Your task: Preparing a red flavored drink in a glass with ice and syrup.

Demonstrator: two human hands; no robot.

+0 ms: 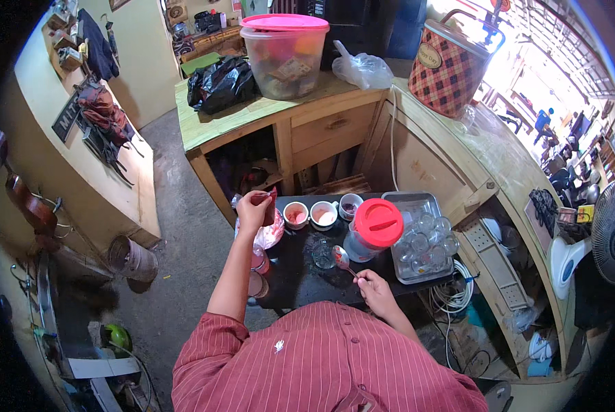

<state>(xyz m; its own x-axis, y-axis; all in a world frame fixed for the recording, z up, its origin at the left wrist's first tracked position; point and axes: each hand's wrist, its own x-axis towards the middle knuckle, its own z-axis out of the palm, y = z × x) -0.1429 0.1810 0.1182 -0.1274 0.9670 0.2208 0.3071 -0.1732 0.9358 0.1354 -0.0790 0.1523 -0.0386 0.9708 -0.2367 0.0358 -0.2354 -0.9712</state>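
Observation:
My left hand (252, 214) is closed on a thin dark-red piece (271, 204), whose kind I cannot make out, raised over a container with pink and white contents (273, 233). In my right hand (377, 291) is a metal spoon (342, 258), its bowl carrying something reddish. The spoon's bowl is beside a clear drinking glass (322, 255) on the black table (293, 278). Behind the glass stand three white cups (295, 215) with reddish or dark contents. A clear pitcher (359, 248) with a red lid stands right of them. A pink-filled glass (260, 259) stands near my left forearm.
At the table's right end, a metal tray (405, 199) holds several clear glasses (423, 242). Beyond is a wooden counter (362, 103) with a pink-lidded tub (285, 62), a black plastic bag (223, 86) and a plaid drink cooler (451, 69). A fan (611, 233) is far right.

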